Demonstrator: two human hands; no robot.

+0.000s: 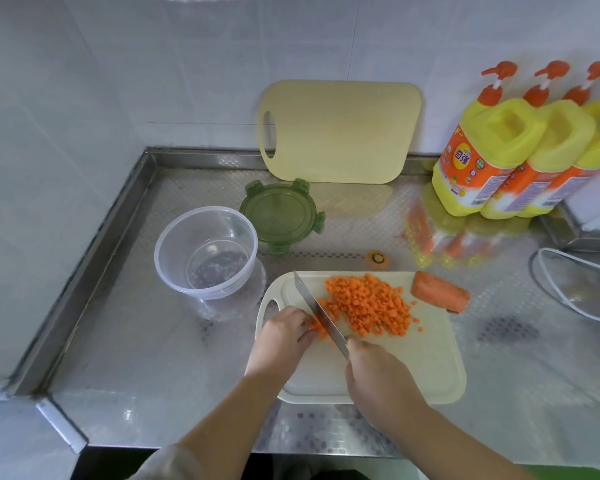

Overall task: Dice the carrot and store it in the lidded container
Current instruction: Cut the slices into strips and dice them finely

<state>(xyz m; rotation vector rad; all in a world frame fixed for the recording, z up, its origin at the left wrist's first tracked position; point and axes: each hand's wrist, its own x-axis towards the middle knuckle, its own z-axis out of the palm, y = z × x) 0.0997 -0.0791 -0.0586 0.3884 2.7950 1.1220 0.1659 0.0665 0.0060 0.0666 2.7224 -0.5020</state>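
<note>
- Two hands work over a pale cutting board (430, 362) that lies on the steel counter (136, 341).
- At ten o'clock from the board, just beside its handle corner, a clear round container (205, 258) stands upright and uncovered.
- At one o'clock from the container, close against it, a green lid (281, 216) lies flat on the counter.
- The left hand (284, 336) sits at the board's nine o'clock side, with its fingers curled down onto a few carrot strips (321, 330) to pin them.
- A knife (317, 311) slants across the board with its tip toward eleven o'clock. Its blade sits on the strips, right beside the left fingertips.
- A second cutting board (340, 133) leans on the tiled wall at twelve o'clock, well apart.
- A heap of diced carrot (371, 306) covers the board's twelve o'clock area, to the right of the blade.
- A cut carrot top (377, 259) lies on the counter just past the board's far edge.
- The right hand (378, 379), toward the board's six o'clock, is wrapped round the knife handle.
- An uncut carrot piece (440, 296) rests at the board's two o'clock corner, overhanging the rim.
- Three yellow pump bottles (492, 150) stand at two o'clock by the wall.
- A white cable (548, 289) loops at three o'clock.
</note>
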